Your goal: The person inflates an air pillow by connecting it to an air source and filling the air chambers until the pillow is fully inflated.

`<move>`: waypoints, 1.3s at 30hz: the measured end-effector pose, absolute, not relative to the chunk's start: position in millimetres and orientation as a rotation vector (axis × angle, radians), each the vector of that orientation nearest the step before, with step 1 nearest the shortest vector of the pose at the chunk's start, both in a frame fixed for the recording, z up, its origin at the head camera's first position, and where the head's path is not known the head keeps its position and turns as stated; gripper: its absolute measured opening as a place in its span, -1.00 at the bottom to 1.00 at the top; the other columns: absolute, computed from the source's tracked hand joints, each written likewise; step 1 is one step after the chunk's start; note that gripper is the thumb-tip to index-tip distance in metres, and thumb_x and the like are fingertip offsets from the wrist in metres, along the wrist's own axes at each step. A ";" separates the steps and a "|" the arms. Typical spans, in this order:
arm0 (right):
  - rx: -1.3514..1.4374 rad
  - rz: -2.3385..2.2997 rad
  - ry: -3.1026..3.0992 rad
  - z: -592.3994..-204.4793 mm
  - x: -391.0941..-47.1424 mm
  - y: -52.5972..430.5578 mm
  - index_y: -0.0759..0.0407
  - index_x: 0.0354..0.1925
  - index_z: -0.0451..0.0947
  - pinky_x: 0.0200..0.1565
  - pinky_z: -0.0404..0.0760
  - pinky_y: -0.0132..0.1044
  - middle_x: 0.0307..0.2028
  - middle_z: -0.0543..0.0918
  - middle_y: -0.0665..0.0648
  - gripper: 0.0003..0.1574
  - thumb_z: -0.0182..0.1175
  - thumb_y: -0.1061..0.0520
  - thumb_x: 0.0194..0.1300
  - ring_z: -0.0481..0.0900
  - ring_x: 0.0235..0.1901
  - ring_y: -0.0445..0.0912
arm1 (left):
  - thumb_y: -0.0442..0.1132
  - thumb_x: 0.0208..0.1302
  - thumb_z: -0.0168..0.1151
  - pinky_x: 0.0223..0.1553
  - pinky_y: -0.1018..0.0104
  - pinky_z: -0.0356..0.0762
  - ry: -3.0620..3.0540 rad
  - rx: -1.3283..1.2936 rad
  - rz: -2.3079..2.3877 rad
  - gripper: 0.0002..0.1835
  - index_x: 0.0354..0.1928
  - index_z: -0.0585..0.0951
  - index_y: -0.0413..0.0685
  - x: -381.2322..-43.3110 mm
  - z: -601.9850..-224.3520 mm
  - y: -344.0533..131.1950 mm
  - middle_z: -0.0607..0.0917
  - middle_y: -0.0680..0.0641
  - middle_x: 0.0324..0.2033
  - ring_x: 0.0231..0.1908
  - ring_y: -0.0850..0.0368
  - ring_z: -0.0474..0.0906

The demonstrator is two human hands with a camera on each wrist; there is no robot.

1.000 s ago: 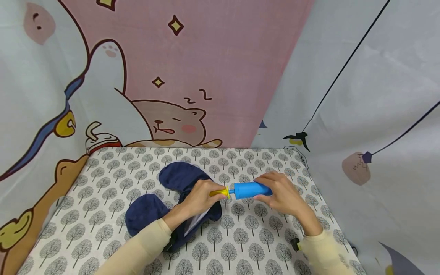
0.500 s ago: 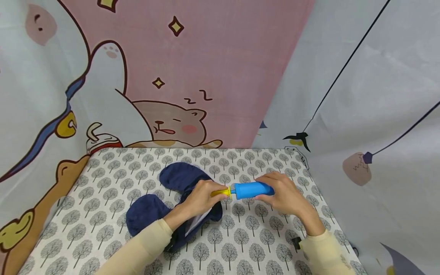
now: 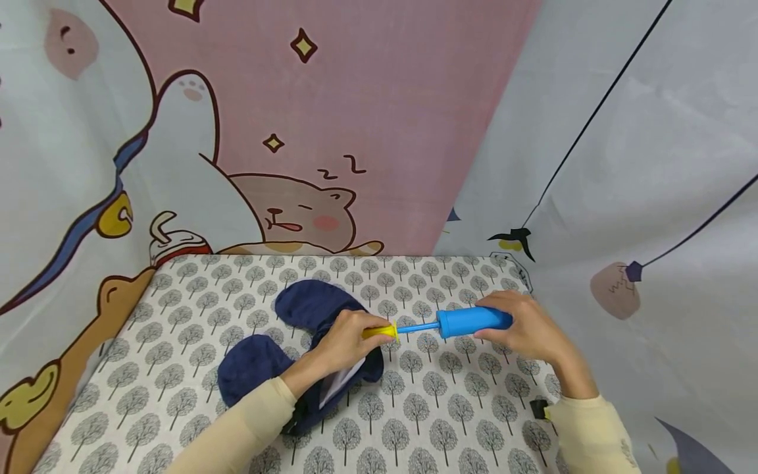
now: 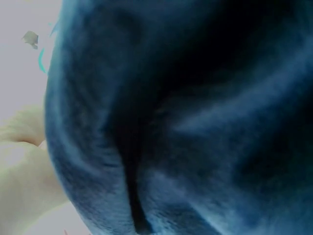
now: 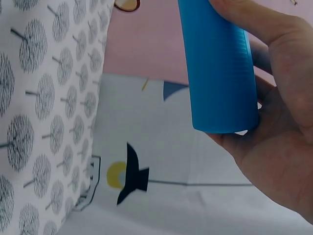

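Observation:
Both hands hold a blue hand pump [image 3: 474, 321] level above the cloth in the head view. Fingers and thumb of the left hand [image 3: 346, 339] pinch its yellow end piece [image 3: 379, 331]. The right hand [image 3: 524, 326] grips the blue barrel near its far end; the right wrist view shows the barrel's flat end by the palm. A thin blue rod [image 3: 418, 327] shows between yellow piece and barrel. Under the left hand lies a navy plush piece [image 3: 251, 368], like a neck pillow with two rounded lobes and a pale opening [image 3: 340, 382]. Its fabric [image 4: 186, 137] fills most of the left wrist view.
A white cloth printed with grey trees [image 3: 408, 421] covers the table. Behind it hangs a pink and white cartoon curtain [image 3: 403, 131], and another pale curtain [image 3: 651, 184] closes the right side. A small black piece [image 3: 539, 409] shows beside the right sleeve.
The right hand has moved right with the pump's barrel, drawing out a longer stretch of the blue rod. The left hand and the navy plush piece have stayed in place.

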State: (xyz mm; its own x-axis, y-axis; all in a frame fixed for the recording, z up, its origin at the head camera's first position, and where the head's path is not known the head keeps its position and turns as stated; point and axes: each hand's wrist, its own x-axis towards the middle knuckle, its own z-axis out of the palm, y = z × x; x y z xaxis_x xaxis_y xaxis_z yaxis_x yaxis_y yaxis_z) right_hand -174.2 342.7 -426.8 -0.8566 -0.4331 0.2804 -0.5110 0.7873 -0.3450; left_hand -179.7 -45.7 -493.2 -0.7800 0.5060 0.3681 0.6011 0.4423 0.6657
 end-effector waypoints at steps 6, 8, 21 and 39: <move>0.715 0.660 -2.778 -422.2 -174.7 361.9 0.05 0.19 0.84 0.22 0.64 0.41 0.21 0.84 0.26 -0.31 0.82 0.03 0.09 0.73 0.23 0.33 | -0.17 0.49 0.56 -0.14 0.43 0.71 -2.587 -0.960 -1.269 -0.77 0.10 0.91 -0.01 -179.9 -493.6 -47.7 0.96 -0.03 -0.07 -0.19 0.19 0.81; 0.702 0.664 -2.776 -419.8 -173.6 366.6 0.08 0.21 0.83 0.21 0.65 0.43 0.22 0.83 0.31 -0.28 0.82 0.02 0.09 0.73 0.22 0.36 | -0.17 0.48 0.56 -0.15 0.43 0.70 -2.591 -0.952 -1.266 -0.77 0.10 0.91 0.00 -179.5 -493.5 -48.2 0.95 -0.02 -0.07 -0.20 0.19 0.79; 0.705 0.568 -2.758 -426.6 -170.3 357.7 0.06 0.16 0.86 0.12 0.70 0.25 0.16 0.86 0.24 -0.31 0.84 0.01 0.05 0.79 0.13 0.24 | -0.22 0.45 0.58 -0.10 0.39 0.71 -2.587 -0.941 -1.257 -0.77 0.09 0.92 -0.03 -177.3 -492.1 -47.3 0.96 -0.05 -0.07 -0.16 0.09 0.81; 0.782 0.570 -2.692 -439.4 -169.6 288.8 0.26 0.17 0.82 0.19 0.75 0.30 0.16 0.85 0.29 -0.26 0.82 0.06 0.06 0.77 0.18 0.27 | -0.21 0.44 0.58 -0.07 0.34 0.75 -2.572 -0.937 -1.262 -0.70 0.15 0.90 -0.11 -179.0 -495.1 -47.3 0.96 -0.10 -0.04 -0.13 0.02 0.82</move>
State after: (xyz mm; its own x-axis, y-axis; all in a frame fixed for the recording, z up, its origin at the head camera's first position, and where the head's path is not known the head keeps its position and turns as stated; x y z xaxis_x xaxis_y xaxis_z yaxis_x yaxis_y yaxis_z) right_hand -169.6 288.8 -439.4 -0.8140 -0.4494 0.3681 -0.5600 0.7754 -0.2917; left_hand -179.0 -47.3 -495.1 -0.7994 0.4749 0.3680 0.5817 0.4584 0.6720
